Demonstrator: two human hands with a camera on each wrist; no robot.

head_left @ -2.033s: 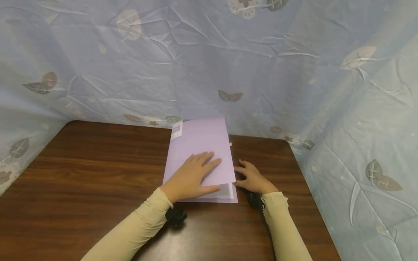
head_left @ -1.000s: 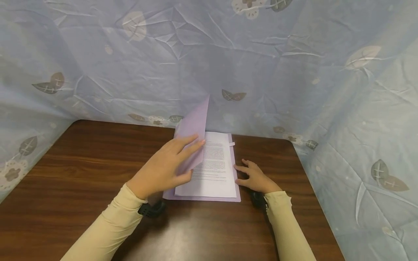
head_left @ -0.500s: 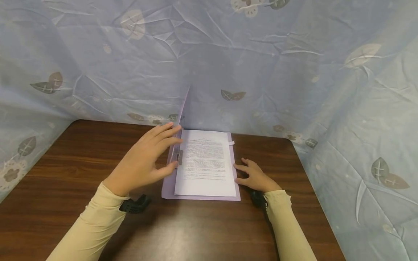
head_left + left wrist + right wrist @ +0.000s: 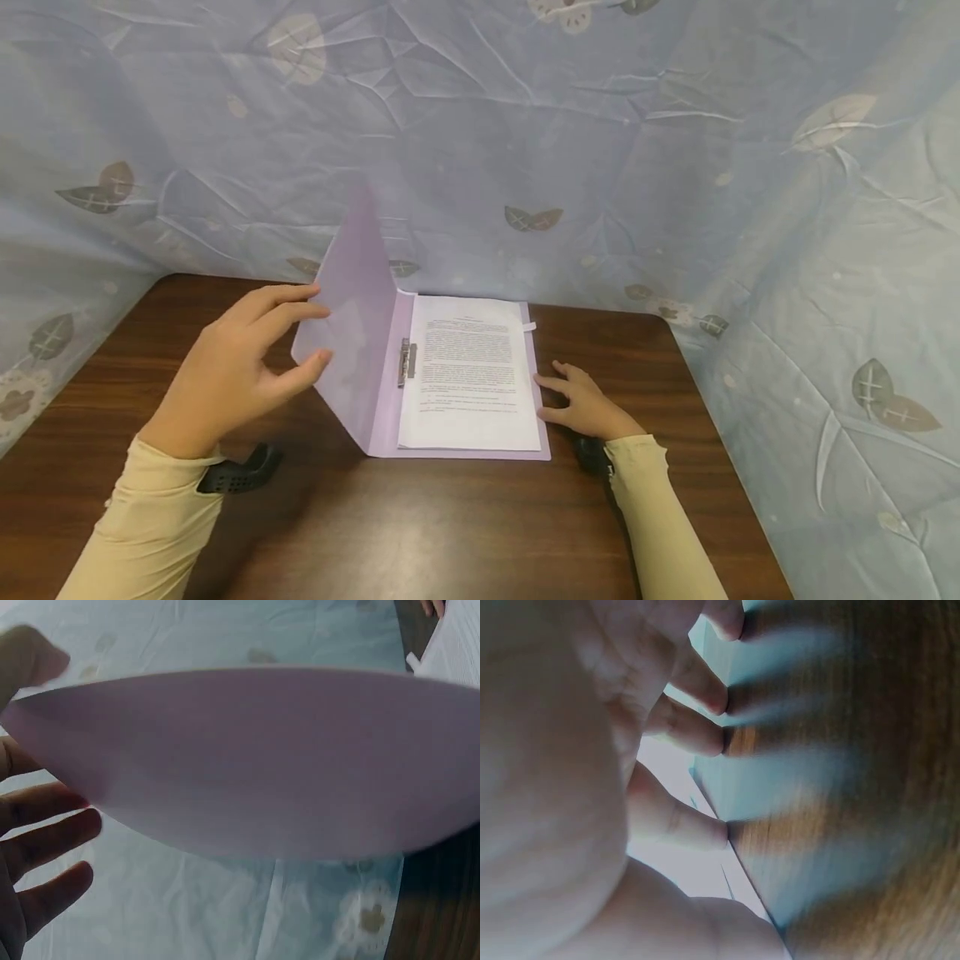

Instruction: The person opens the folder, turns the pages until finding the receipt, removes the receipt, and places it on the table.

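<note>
A light purple clip folder (image 4: 384,408) lies on the table with its front cover (image 4: 348,325) raised and tilted left. Inside is a stack of printed paper (image 4: 472,375); a metal clip (image 4: 405,362) sits on the folder's left side. My left hand (image 4: 232,358) is at the cover's free edge. In the left wrist view, the cover's corner lies in the wide gap between thumb (image 4: 34,656) and spread fingers (image 4: 56,840), one fingertip right at its edge. My right hand (image 4: 588,404) rests fingertips down on the table beside the folder's right edge, its fingers spread.
The dark wood table (image 4: 465,533) has rounded back corners. A pale blue curtain (image 4: 480,150) with leaf prints hangs behind it and along both sides. A small white tab (image 4: 529,327) sticks out from the folder's right edge. Black wrist devices (image 4: 240,471) sit below both hands.
My left hand has moved left, swinging the cover from lying over the papers, past upright, to a leftward tilt. The papers and clip have come into view. My right hand has stayed in place.
</note>
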